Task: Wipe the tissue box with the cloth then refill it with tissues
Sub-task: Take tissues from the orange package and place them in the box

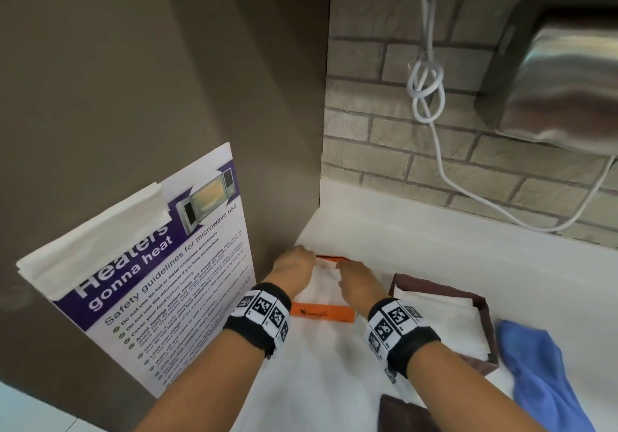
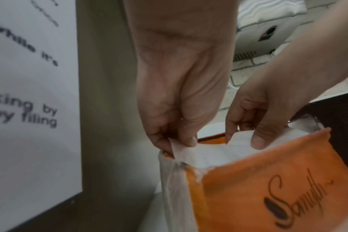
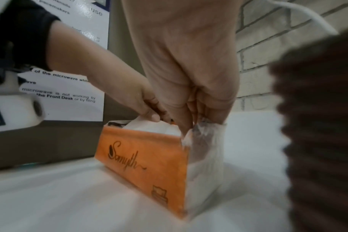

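both hands [image 1: 326, 276] pinch the orange tissue pack's [image 2: 268, 180] torn top edge, seemingly spreading it.

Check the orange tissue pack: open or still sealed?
Open. Orange tissue pack has a torn top edge, and white tissues show in the gap, pinched by both hands.

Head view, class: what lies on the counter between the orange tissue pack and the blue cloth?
The brown tissue box, open and holding white tissues, sits between orange pack and blue cloth; head view shows it.

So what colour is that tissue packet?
Orange, with white ends, the tissue packet shows best in the right wrist view.
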`<state>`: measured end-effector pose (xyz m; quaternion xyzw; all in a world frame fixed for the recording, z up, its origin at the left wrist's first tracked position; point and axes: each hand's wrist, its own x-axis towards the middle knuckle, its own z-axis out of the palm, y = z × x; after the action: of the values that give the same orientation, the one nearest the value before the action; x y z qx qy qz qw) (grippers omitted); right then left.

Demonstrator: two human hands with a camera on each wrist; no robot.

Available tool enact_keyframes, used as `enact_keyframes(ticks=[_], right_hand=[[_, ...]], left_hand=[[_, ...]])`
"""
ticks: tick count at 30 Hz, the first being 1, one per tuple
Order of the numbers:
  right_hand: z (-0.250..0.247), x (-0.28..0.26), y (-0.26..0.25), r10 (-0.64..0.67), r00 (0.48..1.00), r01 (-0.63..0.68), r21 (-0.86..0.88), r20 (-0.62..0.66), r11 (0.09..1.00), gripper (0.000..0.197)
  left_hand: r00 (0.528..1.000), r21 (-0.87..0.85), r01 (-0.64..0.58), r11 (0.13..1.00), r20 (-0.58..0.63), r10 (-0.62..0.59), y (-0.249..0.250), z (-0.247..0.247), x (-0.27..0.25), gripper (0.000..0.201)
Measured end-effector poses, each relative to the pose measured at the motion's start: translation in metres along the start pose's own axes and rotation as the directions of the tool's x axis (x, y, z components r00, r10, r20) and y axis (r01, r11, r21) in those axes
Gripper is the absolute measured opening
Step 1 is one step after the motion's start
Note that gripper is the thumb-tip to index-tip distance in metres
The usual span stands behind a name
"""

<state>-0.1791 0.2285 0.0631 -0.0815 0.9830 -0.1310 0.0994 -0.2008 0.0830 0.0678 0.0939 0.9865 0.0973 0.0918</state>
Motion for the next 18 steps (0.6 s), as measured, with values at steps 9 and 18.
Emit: enact_keyframes(ticks=[9, 18], right_hand=[[0.003, 0.003, -0.011, 0.046, 0.997, -0.060, -0.268, -0.058, 0.961, 0.038], [-0.004, 0.008, 0.015, 0.114, 0.982, -0.118, -0.021, -0.148, 0.993, 0.023]], left_hand=[[0.996, -0.109, 0.079, 0.991, 0.049, -0.074, 0.013, 0.013, 0.009, 0.034], [0.992, -0.192, 0.016, 0.981, -0.121, -0.040, 0.002, 0.014, 0.006, 0.029]])
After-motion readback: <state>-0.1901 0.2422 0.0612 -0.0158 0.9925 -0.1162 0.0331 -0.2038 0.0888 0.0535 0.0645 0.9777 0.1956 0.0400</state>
